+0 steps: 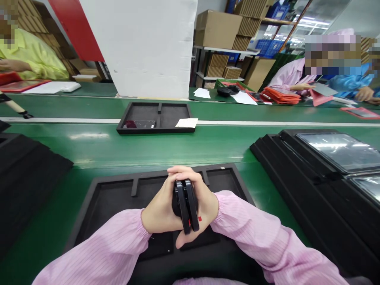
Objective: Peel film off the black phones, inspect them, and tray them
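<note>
Two flat black pieces [185, 206] with rounded edges stand side by side, edge toward me, a thin gap between them. My left hand [160, 208] is closed on their left side and my right hand [208, 200] on their right, fingers wrapping over the far end. The broad faces are mostly covered by my palms, so their exact kind cannot be told. A small red mark [200, 218] shows beside the right piece. Beneath both hands lies a black compartment tray [114, 198], and my forearms cross over it.
Ahead sits a smaller black tray [173, 110] holding a dark glossy panel [139, 124] and a paper slip [187, 122]. Stacked black trays [285, 174] with shiny panels [338, 148] stand right; more black trays [26, 166] stand left. Other people work across the green bench [148, 148].
</note>
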`<state>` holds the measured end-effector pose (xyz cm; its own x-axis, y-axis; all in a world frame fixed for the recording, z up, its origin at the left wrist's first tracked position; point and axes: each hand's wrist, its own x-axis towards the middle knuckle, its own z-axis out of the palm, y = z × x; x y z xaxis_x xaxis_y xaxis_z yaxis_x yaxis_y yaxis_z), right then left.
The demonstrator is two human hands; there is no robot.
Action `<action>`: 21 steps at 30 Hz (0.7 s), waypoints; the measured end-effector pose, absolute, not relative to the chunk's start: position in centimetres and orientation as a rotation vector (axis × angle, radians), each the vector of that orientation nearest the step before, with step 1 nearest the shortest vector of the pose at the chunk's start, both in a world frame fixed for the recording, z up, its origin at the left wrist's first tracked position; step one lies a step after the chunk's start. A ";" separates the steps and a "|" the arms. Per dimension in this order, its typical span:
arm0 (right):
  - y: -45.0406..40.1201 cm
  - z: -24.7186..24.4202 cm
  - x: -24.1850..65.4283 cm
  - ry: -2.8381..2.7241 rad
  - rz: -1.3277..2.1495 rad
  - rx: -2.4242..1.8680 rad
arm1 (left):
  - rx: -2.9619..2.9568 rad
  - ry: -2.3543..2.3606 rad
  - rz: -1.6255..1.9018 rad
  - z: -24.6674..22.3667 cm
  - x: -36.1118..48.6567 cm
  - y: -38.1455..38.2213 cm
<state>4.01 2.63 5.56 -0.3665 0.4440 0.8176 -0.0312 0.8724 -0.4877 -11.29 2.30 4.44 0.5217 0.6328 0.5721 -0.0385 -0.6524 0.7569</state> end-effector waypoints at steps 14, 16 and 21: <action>2.4 5.9 3.9 -1.838 0.593 -0.250 | 2.049 0.465 1.126 4.3 -11.5 2.4; 1.8 6.4 4.1 -1.844 0.675 -0.308 | 2.068 0.487 1.117 4.2 -11.5 2.4; 0.1 7.8 4.3 -1.820 0.775 -0.490 | 2.109 0.516 1.082 4.1 -11.4 2.4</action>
<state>4.25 0.09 7.78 -0.3662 0.6512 0.6647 -0.0282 0.7062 -0.7074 -11.43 2.38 4.14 0.5718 0.6168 0.5410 0.0317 -0.6755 0.7367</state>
